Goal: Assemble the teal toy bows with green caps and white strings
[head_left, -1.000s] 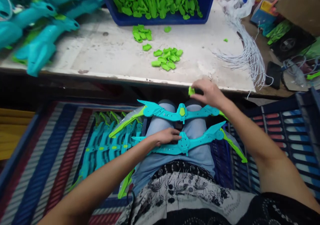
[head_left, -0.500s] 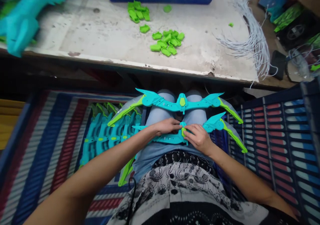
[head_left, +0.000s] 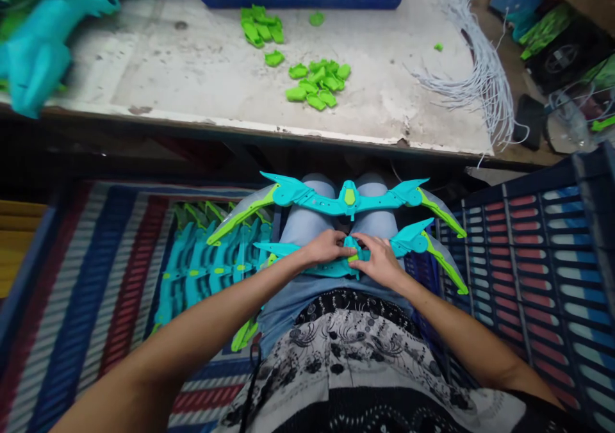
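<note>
Two turquoise toy bows with lime-green limb ends lie across my lap. The farther toy bow (head_left: 312,200) rests over my knees, a green piece set in its middle. On the nearer toy bow (head_left: 410,241), both hands are closed around the centre. My left hand (head_left: 330,247) grips it from the left, thumb on a small green piece (head_left: 353,258) at the middle. From the right, my right hand (head_left: 378,259) grips the same centre, its thumb also against the green piece. Fingers partly hide the piece and the bow's middle.
Several finished-looking bows (head_left: 202,269) are stacked in a crate at my left. A slatted crate (head_left: 521,266) stands at my right. On the worktable (head_left: 168,74) are loose green pieces (head_left: 319,82), a blue tray (head_left: 298,0), white strings (head_left: 485,93) and turquoise parts (head_left: 43,42).
Both thumbs have come together over the green piece, and the fingers have curled farther around the bow's centre. The farther bow stays on the knees.
</note>
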Motion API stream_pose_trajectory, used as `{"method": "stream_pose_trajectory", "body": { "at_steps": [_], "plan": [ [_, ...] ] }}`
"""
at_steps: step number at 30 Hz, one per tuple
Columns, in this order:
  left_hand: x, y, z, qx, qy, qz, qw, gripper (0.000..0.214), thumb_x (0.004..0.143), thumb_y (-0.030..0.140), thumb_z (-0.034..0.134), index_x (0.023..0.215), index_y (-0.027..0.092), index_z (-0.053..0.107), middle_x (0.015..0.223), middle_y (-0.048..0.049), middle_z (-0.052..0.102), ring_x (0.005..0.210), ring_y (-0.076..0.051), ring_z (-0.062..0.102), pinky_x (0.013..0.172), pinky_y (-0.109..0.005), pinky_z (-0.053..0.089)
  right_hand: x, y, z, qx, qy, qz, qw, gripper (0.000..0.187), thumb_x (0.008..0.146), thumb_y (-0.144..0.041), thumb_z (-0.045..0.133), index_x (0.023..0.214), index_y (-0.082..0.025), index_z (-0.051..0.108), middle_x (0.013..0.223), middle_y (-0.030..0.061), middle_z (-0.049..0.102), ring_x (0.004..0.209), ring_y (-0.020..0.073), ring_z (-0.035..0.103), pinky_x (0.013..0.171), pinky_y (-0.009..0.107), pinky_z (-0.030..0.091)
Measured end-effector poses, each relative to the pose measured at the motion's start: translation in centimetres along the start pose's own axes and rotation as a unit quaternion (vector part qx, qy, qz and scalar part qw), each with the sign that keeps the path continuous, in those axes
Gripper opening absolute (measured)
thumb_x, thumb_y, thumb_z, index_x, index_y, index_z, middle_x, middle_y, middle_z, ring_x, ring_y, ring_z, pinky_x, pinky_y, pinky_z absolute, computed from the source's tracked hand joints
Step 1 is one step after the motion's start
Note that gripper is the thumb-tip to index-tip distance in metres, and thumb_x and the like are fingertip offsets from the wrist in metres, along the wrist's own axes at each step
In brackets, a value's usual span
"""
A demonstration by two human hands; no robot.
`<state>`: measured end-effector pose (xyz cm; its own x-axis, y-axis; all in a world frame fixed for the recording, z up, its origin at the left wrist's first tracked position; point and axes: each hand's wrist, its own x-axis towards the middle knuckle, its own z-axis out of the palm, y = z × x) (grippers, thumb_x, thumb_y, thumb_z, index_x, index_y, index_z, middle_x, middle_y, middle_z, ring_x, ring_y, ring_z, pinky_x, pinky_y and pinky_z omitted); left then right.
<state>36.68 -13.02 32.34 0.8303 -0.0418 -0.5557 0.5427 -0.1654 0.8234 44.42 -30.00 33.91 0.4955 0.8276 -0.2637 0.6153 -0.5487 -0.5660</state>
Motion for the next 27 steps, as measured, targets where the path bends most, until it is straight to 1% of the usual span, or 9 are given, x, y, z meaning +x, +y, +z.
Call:
{"method": "stream_pose_trajectory", "body": {
  "at_steps": [2,5,8,10,12,15,18,22,27],
  "plan": [
    [-0.5,0.3,0.5,0.069,0.019,0.001,0.997,0.04,0.076,0.052,0.06,0.083,0.013,0.06,0.065,0.0008,0.052,0.061,-0.015,0.049,0.054,-0.025,0.036,0.4,0.0,-0.8,0.001,-0.024,-0.002,1.0,0.061,0.069,-0.031,0.079,0.125,-0.02,0.056,0.109,0.0091,0.069,0.101,0.0273,0.064,0.088,0.044,0.045],
    [-2.7,0.9,2.6,0.214,0.137,0.023,0.967,0.039,0.087,0.039,0.052,0.115,0.014,0.057,0.095,-0.0096,0.066,0.089,-0.025,0.061,0.073,-0.032,0.046,1.8,0.4,-3.2,0.013,-0.094,-0.055,0.994,0.05,0.074,-0.033,0.074,0.121,-0.021,0.061,0.105,0.0064,0.071,0.094,0.0235,0.067,0.082,0.036,0.049],
    [-4.8,0.9,5.5,0.327,0.2,0.085,0.92,0.052,0.086,0.034,0.056,0.134,0.016,0.043,0.141,-0.0194,0.044,0.122,-0.033,0.049,0.094,-0.042,0.044,5.4,-0.3,-7.0,-0.018,-0.007,-0.107,0.994,0.024,0.087,-0.028,0.057,0.107,-0.021,0.068,0.098,0.0054,0.072,0.088,0.0213,0.066,0.078,0.032,0.05],
    [-5.3,0.9,6.7,0.369,0.161,0.104,0.91,0.072,0.079,0.037,0.067,0.14,0.017,0.035,0.153,-0.0226,0.024,0.13,-0.037,0.042,0.098,-0.047,0.042,9.2,-1.8,-9.5,-0.071,0.143,-0.131,0.978,0.026,0.092,-0.025,0.047,0.103,-0.018,0.069,0.098,0.0083,0.071,0.093,0.0233,0.063,0.085,0.035,0.047],
    [-5.0,1.1,6.7,0.391,0.122,0.083,0.908,0.093,0.071,0.038,0.075,0.145,0.017,0.024,0.155,-0.0254,0.015,0.131,-0.04,0.04,0.099,-0.05,0.042,13.9,-4.0,-11.4,-0.125,0.233,-0.158,0.951,0.028,0.093,-0.024,0.045,0.104,-0.015,0.068,0.1,0.0108,0.068,0.098,0.0256,0.058,0.09,0.039,0.044],
    [-4.1,1.8,5.2,0.391,0.07,0.039,0.917,0.095,0.072,0.03,0.075,0.147,0.015,0.017,0.154,-0.0264,0.018,0.129,-0.038,0.044,0.098,-0.046,0.044,20.8,-7.0,-12.7,-0.182,0.248,-0.174,0.936,0.026,0.089,-0.021,0.05,0.108,-0.013,0.066,0.109,0.0131,0.064,0.104,0.0277,0.052,0.094,0.042,0.041],
    [-4.1,2.2,3.3,0.369,0.015,0.049,0.928,0.085,0.075,0.024,0.069,0.144,0.011,0.022,0.153,-0.0265,0.02,0.129,-0.036,0.045,0.099,-0.043,0.045,24.9,-8.4,-12.8,-0.229,0.209,-0.139,0.941,0.024,0.088,-0.02,0.051,0.102,-0.01,0.067,0.11,0.0166,0.063,0.106,0.0299,0.049,0.093,0.043,0.039],
    [-5.7,1.7,1.4,0.357,-0.043,0.112,0.926,0.082,0.071,0.027,0.069,0.141,0.01,0.03,0.15,-0.0234,0.029,0.131,-0.035,0.042,0.103,-0.042,0.042,24.6,-7.7,-13.3,-0.241,0.194,-0.093,0.947,0.025,0.088,-0.017,0.046,0.094,-0.01,0.069,0.101,0.0166,0.067,0.1,0.029,0.055,0.089,0.04,0.041],
    [-6.2,2.5,-0.9,0.386,-0.096,0.126,0.909,0.07,0.072,0.03,0.066,0.136,0.015,0.043,0.125,-0.0163,0.053,0.11,-0.032,0.058,0.092,-0.039,0.049,20.6,-5.1,-15.3,-0.132,0.238,0.001,0.962,0.036,0.083,-0.02,0.049,0.115,-0.015,0.064,0.09,0.0082,0.072,0.088,0.0244,0.063,0.078,0.032,0.045]
  ]
}}
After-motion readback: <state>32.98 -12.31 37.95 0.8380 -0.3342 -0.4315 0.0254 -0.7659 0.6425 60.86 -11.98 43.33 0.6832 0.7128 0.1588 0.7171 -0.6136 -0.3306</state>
